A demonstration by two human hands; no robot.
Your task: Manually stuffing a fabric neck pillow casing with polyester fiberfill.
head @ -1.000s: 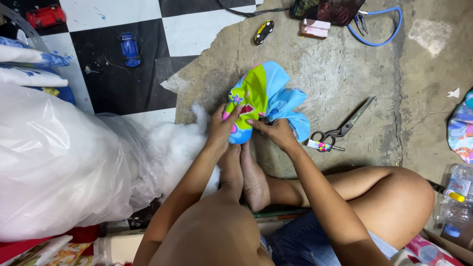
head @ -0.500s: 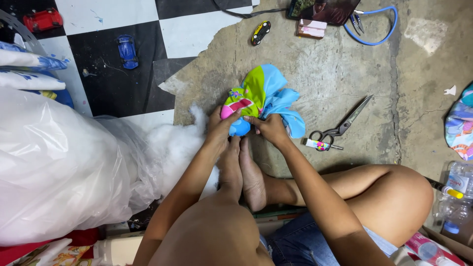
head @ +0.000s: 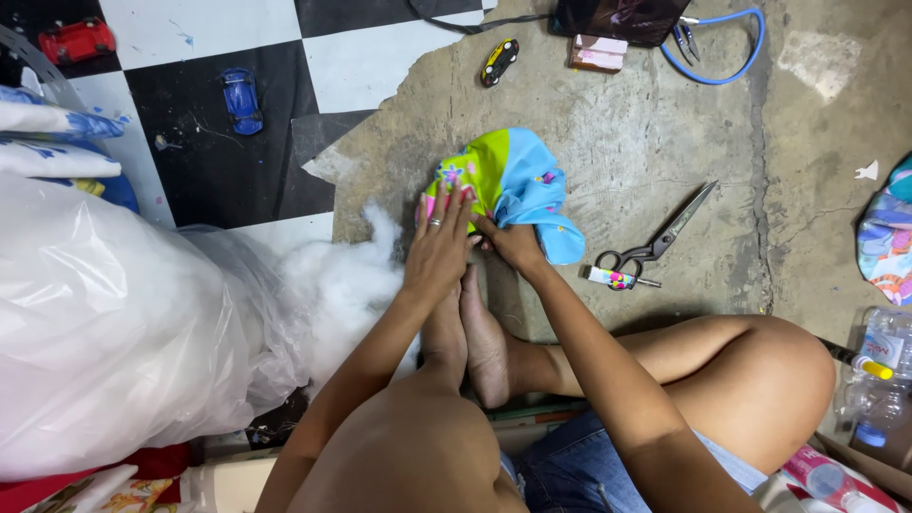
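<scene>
Left hand point(head: 439, 245) fingers lie flat and together on the cloth point(head: 518, 185), pinning it to the floor; right hand point(head: 511, 242) pinches its near edge, probably to keep it taut. Stuffing point(head: 347, 285) sits left of the cloth, scissors point(head: 655, 245) right, both within reach.

Counted on floor: three toy cars — red point(head: 76, 40), blue point(head: 240, 100), yellow-black point(head: 499, 61). One pair of scissors point(head: 655, 249). Two clear plastic bottles point(head: 879, 375). One large clear stuffing bag point(head: 114, 332).
</scene>
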